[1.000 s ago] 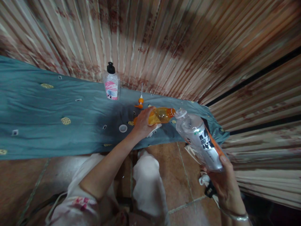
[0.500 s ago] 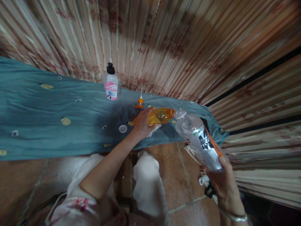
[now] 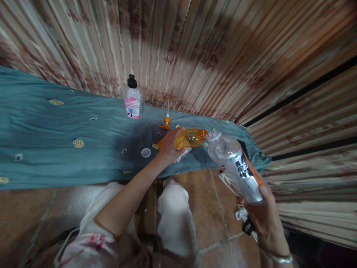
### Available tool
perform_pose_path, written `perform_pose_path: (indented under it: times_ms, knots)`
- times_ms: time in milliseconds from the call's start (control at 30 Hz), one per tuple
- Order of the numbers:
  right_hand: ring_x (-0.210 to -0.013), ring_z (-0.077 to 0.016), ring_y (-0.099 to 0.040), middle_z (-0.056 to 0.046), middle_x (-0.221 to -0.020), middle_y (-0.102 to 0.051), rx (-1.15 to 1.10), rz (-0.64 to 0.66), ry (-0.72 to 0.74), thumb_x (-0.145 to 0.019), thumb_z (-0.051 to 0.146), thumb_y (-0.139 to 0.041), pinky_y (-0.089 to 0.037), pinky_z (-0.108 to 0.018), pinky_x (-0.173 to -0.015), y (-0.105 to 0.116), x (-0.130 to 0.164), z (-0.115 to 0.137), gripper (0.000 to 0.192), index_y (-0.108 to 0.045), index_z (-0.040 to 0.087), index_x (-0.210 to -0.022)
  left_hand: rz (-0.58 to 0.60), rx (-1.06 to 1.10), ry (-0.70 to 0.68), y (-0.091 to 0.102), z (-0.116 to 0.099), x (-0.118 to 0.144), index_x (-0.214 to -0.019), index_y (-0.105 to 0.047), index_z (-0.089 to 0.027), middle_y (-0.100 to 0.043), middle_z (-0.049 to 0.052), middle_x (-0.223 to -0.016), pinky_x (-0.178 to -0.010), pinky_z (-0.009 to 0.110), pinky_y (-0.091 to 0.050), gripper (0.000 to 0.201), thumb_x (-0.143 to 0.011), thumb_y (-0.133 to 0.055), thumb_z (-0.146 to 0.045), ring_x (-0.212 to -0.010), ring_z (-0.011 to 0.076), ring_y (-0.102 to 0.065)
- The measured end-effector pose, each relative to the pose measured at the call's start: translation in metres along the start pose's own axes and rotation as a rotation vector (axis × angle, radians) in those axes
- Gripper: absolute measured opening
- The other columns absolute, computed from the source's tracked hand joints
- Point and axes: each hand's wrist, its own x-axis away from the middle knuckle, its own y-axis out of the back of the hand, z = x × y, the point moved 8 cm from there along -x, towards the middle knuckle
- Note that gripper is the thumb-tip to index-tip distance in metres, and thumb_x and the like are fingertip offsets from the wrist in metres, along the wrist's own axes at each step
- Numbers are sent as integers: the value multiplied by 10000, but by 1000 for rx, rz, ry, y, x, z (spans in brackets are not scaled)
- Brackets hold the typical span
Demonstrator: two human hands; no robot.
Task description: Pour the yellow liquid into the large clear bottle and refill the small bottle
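Note:
My left hand point(image 3: 169, 146) is wrapped round an orange see-through bottle point(image 3: 192, 137), tipped on its side with its neck to the right. My right hand point(image 3: 266, 217) grips a clear plastic drink bottle point(image 3: 237, 163) with a silver and orange label, near its base. That bottle is tilted, and its open mouth meets the mouth of the orange bottle. Whether liquid flows between them I cannot tell. Behind my left hand lies an orange pump head point(image 3: 166, 121) with a white tube. A small whitish round cap point(image 3: 145, 152) lies left of that hand. White tissue shows under the orange bottle.
A clear bottle with a black cap and pink label point(image 3: 133, 102) stands at the back, by the pleated curtain point(image 3: 156, 44). Teal patterned cloth point(image 3: 97, 156) covers the narrow surface. Below are my knees and brown floor tiles point(image 3: 200, 201), with small items at right.
Both hands and both bottles hold nearly the same place. The view has shifted very slightly; nothing was taken up or let go.

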Motion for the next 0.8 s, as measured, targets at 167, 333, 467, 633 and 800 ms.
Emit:
perform_pose_path:
  times_ms: [167,333,467,633,800]
  knots:
    - [-868,-246,-701,-51,-1164,-762,12,9,41,-816,546,-732,-535,-278,-496,3,-4,-1,462,-746,307,-1211,4,4,-8,0,0,0,-1386,-515,-224,-651,112,-1391,-1104,485,-506,714,-734,-804,-200,-1266,305,-626]
    - [-846,-245,-700,-46,-1099,-777,21,7,71,-806,549,-744,-524,-279,-494,3,-6,1,470,-746,319,-1216,9,11,4,0,0,0,-1377,-521,-216,-655,112,-1396,-1115,479,-499,686,-740,-776,-194,-1270,299,-631]
    - [-776,-214,-677,-38,-1056,-773,21,-41,61,-778,555,-763,-537,-271,-491,3,-3,2,435,-777,306,-1134,1,22,2,1,-1,0,-1367,-523,-212,-661,111,-1390,-1099,476,-512,682,-732,-771,-197,-1261,301,-639]
    - [-820,-218,-672,-37,-1100,-757,-5,-75,9,-698,568,-810,-545,-267,-502,3,-2,1,489,-782,305,-1110,0,4,-5,2,-3,0,-1367,-522,-182,-663,127,-1382,-1108,474,-508,676,-737,-767,-164,-1265,301,-634]
    - [-754,-212,-645,-49,-1020,-749,4,-60,12,-708,583,-779,-502,-270,-459,4,-5,0,504,-775,293,-1120,14,-17,-7,1,-3,0,-1374,-521,-204,-658,116,-1376,-1095,466,-518,685,-742,-783,-185,-1257,291,-637]
